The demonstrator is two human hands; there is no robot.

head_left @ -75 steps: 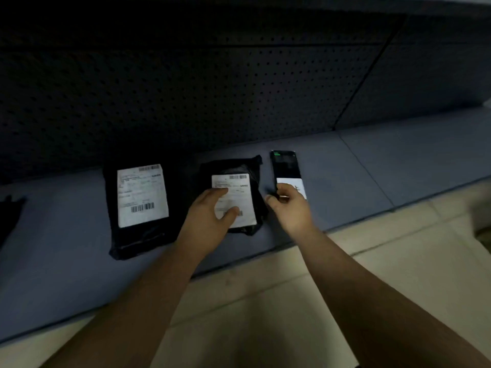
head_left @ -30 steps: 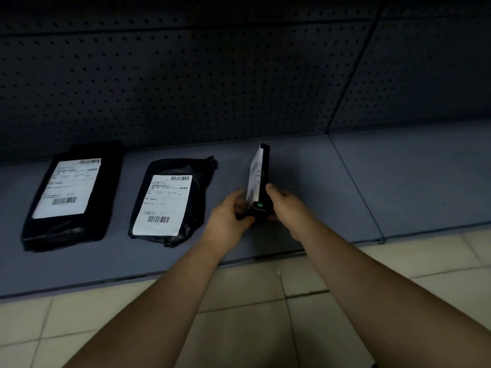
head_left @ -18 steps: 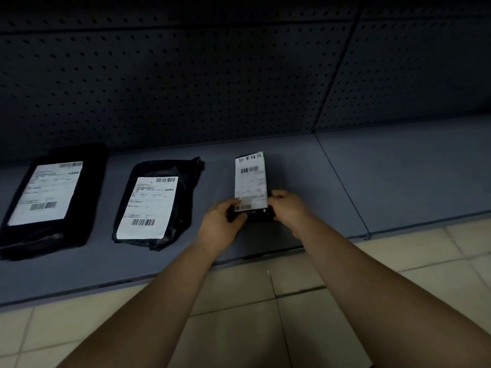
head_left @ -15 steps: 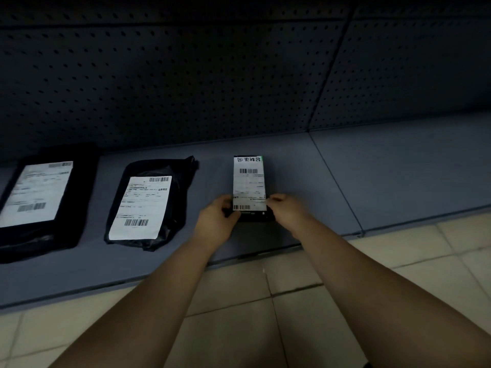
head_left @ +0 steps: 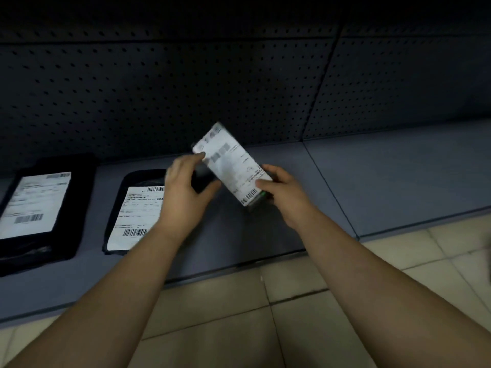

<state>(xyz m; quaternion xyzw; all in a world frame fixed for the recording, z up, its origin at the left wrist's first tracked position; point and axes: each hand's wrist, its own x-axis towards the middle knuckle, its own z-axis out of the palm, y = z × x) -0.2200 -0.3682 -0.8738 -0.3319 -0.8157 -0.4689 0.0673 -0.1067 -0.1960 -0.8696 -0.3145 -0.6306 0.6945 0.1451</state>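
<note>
The right hand (head_left: 285, 193) pinches the lower end of a small black box (head_left: 231, 168). Its thumb is laid on the white label and its fingers are curled round the far side. The left hand (head_left: 186, 187) holds the box's upper part, with a fingertip touching the label's top left corner and the thumb reaching under the box's near edge. The box is lifted clear of the shelf (head_left: 265, 235) and tilted, its upper end leaning to the left and its label facing the camera. A barcode shows at the lower end of the label; the rest of the print is blurred. A small green mark shows on the box's lower end, just beside the right thumb.

The box hangs above the middle of the shelf, closer to its back edge than to its front edge. To the left of the hands a black bag parcel (head_left: 135, 208) lies flat on the shelf with its white label up, partly hidden by the left wrist. Further left, near the shelf's left end, lies a larger black parcel (head_left: 37, 205), also label up and well apart from the box. A dark pegboard (head_left: 159, 88) rises behind the shelf's back edge. Pale floor tiles (head_left: 292, 314) run below its front edge, under both forearms.
</note>
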